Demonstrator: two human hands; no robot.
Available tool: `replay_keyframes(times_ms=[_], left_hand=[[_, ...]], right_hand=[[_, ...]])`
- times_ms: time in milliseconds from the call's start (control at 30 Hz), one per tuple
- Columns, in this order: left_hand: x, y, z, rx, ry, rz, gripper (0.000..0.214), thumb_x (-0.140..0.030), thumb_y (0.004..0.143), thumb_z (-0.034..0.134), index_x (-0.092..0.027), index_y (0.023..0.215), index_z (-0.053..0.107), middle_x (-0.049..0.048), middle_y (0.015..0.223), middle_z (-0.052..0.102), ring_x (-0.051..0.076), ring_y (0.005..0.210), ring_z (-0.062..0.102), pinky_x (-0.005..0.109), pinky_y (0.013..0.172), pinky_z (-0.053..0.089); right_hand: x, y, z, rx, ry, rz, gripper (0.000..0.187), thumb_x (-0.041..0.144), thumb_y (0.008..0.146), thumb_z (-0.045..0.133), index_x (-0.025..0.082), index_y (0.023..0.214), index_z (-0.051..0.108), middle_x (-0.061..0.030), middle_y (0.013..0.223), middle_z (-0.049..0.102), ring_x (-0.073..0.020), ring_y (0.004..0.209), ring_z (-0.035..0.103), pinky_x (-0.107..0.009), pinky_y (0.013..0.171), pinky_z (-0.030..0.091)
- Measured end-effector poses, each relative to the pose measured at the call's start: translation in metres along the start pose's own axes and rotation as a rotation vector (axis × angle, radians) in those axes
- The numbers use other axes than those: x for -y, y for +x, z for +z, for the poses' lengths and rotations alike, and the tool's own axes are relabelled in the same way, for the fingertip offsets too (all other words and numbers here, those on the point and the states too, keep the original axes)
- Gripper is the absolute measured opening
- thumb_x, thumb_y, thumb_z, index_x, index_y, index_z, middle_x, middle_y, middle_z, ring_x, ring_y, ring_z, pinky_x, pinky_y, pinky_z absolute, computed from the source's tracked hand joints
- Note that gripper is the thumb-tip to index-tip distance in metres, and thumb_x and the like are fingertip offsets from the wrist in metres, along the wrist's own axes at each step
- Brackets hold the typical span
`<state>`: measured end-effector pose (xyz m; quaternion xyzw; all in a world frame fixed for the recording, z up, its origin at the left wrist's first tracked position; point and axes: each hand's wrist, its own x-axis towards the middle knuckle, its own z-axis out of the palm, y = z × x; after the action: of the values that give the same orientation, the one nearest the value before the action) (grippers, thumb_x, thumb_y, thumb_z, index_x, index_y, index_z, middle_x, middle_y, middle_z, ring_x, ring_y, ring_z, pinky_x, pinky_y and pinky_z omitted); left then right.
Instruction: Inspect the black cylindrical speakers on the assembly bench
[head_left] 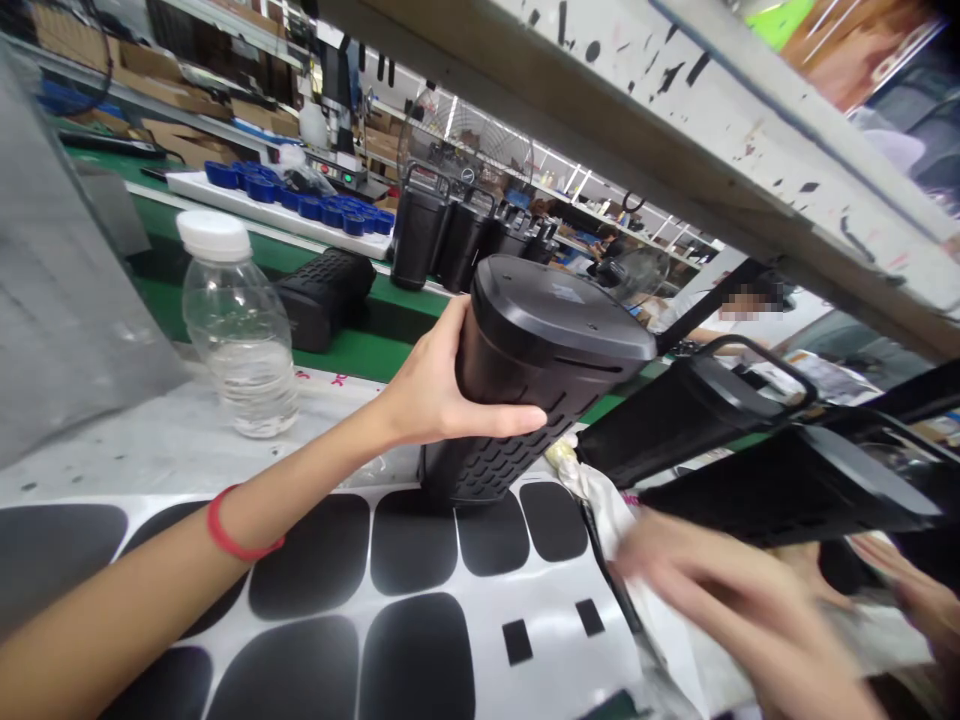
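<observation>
My left hand point(450, 385) grips a black portable speaker point(555, 310), thumb across its slotted side and the other fingers behind. The speaker stands tilted, its smooth rounded end up and its lower end at the sheet of black rounded pads point(412, 540). Lower right, my right hand point(705, 580) is smeared by motion. It is close to a white cloth point(604, 500); whether its fingers hold the cloth is unclear. Two more black speakers with carry handles, a nearer one point(795, 480) and a farther one point(682, 410), lean on the right.
A clear water bottle point(240, 340) stands on the left ledge. Behind it, another black speaker point(326, 295) lies on the green belt point(390, 335). Blue caps point(322, 208) and several upright speakers line the back. A shelf beam point(675, 130) crosses overhead. Another person's hands point(900, 580) are at far right.
</observation>
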<state>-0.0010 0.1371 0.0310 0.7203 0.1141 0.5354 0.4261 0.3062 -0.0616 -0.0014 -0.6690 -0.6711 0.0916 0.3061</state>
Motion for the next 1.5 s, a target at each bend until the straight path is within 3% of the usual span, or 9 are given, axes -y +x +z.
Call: replay_keyframes(times_ms=[100,167,467,600,733,800,933,1200,1500], left_hand=[[-0.003,-0.001,0.000,0.006,-0.013,0.032,0.086,-0.055,0.053,0.092,-0.020,0.119,0.050,0.0110,0.124,0.068,0.037,0.116,0.063,0.052,0.097,0.050],[-0.003,-0.003,0.002,0.011,-0.047,0.064,0.084,-0.053,0.056,0.092,-0.021,0.120,0.049,0.0104,0.126,0.067,0.035,0.117,0.063,0.050,0.099,0.050],[-0.001,-0.009,0.008,0.034,-0.077,0.086,0.097,-0.051,0.055,0.093,-0.021,0.134,0.045,0.0113,0.132,0.065,0.037,0.121,0.062,0.050,0.102,0.049],[-0.002,-0.009,0.008,0.034,-0.062,0.074,0.097,-0.053,0.057,0.092,-0.022,0.136,0.044,0.0110,0.134,0.064,0.037,0.123,0.062,0.051,0.105,0.049],[-0.002,-0.009,0.008,0.011,-0.023,0.085,0.090,-0.056,0.058,0.090,-0.023,0.131,0.047,0.0100,0.131,0.065,0.038,0.122,0.062,0.052,0.105,0.049],[-0.003,-0.008,0.008,-0.001,-0.023,0.084,0.092,-0.055,0.057,0.090,-0.023,0.131,0.046,0.0109,0.131,0.064,0.038,0.123,0.061,0.052,0.108,0.048],[-0.005,-0.007,0.010,0.019,-0.068,0.107,0.090,-0.049,0.057,0.091,-0.020,0.129,0.046,0.0115,0.127,0.062,0.036,0.122,0.060,0.048,0.109,0.049],[-0.006,-0.006,0.009,0.034,-0.115,0.102,0.092,-0.045,0.056,0.092,-0.017,0.130,0.045,0.0147,0.128,0.063,0.037,0.123,0.062,0.049,0.110,0.050],[-0.003,-0.008,0.010,0.019,-0.120,0.089,0.095,-0.045,0.055,0.092,-0.020,0.133,0.042,0.0151,0.130,0.063,0.038,0.124,0.062,0.052,0.111,0.050]], right_hand=[[0.029,0.026,0.046,0.344,-0.108,-0.166,0.018,0.013,0.103,0.059,0.016,0.118,0.068,-0.0078,0.122,0.062,-0.0229,0.116,0.060,-0.045,0.104,0.051],[0.026,0.042,0.063,0.474,-0.221,-0.195,0.037,-0.004,0.091,0.065,0.017,0.121,0.068,-0.0074,0.124,0.061,-0.0257,0.120,0.057,-0.050,0.106,0.049],[0.014,0.064,0.071,0.709,-0.677,-0.308,0.047,0.005,0.088,0.079,0.019,0.130,0.064,-0.0097,0.128,0.058,-0.0315,0.120,0.056,-0.058,0.105,0.049],[0.015,0.068,0.072,0.730,-0.731,-0.379,0.044,0.011,0.092,0.077,0.019,0.132,0.062,-0.0090,0.128,0.057,-0.0285,0.116,0.057,-0.053,0.103,0.051],[0.014,0.068,0.071,0.724,-0.758,-0.389,0.008,0.018,0.095,0.075,0.013,0.098,0.069,-0.0069,0.106,0.061,-0.0248,0.105,0.059,-0.045,0.093,0.055],[0.014,0.065,0.071,0.703,-0.755,-0.385,0.011,0.017,0.094,0.076,0.013,0.102,0.069,-0.0075,0.107,0.061,-0.0258,0.106,0.059,-0.045,0.093,0.056],[0.011,0.055,0.071,0.656,-0.714,-0.381,0.049,0.009,0.094,0.074,0.022,0.139,0.059,-0.0102,0.122,0.058,-0.0302,0.111,0.059,-0.050,0.092,0.057],[0.001,0.051,0.075,0.611,-0.638,-0.360,0.033,0.005,0.092,0.071,0.015,0.122,0.064,-0.0134,0.124,0.054,-0.0335,0.108,0.058,-0.056,0.088,0.056],[-0.011,0.023,0.079,0.405,-0.133,-0.196,0.010,0.009,0.101,0.045,0.016,0.098,0.052,-0.0067,0.109,0.051,-0.0223,0.098,0.053,-0.040,0.088,0.048]])
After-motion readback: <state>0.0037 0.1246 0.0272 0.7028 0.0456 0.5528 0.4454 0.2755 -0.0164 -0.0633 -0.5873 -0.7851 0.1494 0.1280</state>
